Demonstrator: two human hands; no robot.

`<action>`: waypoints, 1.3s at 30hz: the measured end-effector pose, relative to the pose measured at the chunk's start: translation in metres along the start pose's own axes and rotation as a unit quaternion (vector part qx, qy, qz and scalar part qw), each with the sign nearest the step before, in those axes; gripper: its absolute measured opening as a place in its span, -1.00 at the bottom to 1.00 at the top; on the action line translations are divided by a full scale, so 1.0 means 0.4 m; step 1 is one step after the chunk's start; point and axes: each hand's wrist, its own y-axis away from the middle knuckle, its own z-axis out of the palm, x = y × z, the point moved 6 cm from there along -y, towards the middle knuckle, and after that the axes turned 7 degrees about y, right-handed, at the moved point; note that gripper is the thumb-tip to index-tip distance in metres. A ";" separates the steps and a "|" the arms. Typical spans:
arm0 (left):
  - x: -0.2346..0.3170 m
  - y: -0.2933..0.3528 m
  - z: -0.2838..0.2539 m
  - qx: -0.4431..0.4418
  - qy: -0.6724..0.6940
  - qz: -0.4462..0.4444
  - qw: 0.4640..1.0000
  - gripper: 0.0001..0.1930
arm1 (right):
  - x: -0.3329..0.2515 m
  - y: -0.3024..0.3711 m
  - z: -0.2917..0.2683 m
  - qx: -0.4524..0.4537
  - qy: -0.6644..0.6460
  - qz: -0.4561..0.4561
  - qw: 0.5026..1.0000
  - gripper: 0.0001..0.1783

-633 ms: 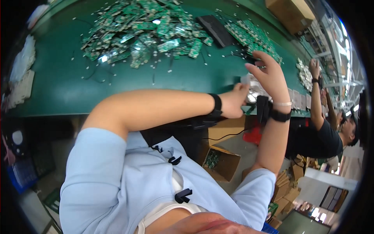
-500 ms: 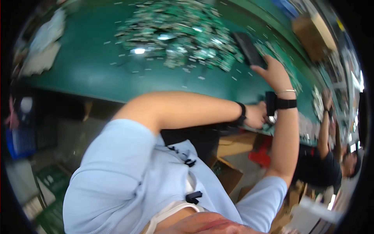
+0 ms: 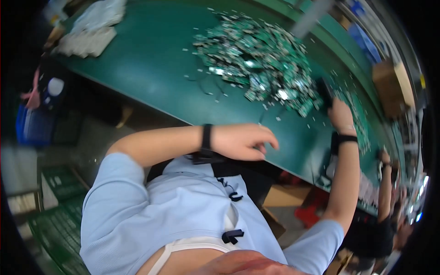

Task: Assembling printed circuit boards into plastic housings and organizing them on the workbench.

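My left hand (image 3: 242, 141) is over the table's near edge, empty, its fingers loosely bent and apart. Farther right, my right hand (image 3: 341, 115) is closed around the near end of a long, flat black object (image 3: 324, 93), whose kind I cannot make out. That object lies against the right side of a large heap of small green circuit boards (image 3: 261, 59). Some of the right fingers are hidden behind the hand. Small pale pieces and thin dark wires are scattered on the green tabletop (image 3: 151, 59) in front of the heap.
More green boards (image 3: 357, 110) lie beyond my right hand. Pale trays (image 3: 87, 42) rest at the table's left end. A cardboard box (image 3: 389, 89) stands at the back right. Another person's arm (image 3: 386, 185) reaches over the table at far right. A blue crate (image 3: 34, 123) sits below left.
My left hand has moved left, away from my right forearm, to the table's near edge. My right hand has closed more around the black object. The whole view has shifted.
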 end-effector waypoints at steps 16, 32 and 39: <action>0.115 0.110 -0.084 0.227 -0.095 0.039 0.968 -0.33 | -0.363 0.585 -0.270 0.166 -0.099 -0.160 0.968 -0.52; 0.046 0.057 0.030 0.059 -0.506 -0.011 0.861 -0.23 | 0.179 0.212 -0.075 0.150 -0.374 0.359 0.842 -0.45; 0.021 0.055 0.034 0.065 -0.534 -0.018 0.843 -0.20 | 0.327 0.066 0.142 -0.015 -0.477 0.467 0.745 -0.65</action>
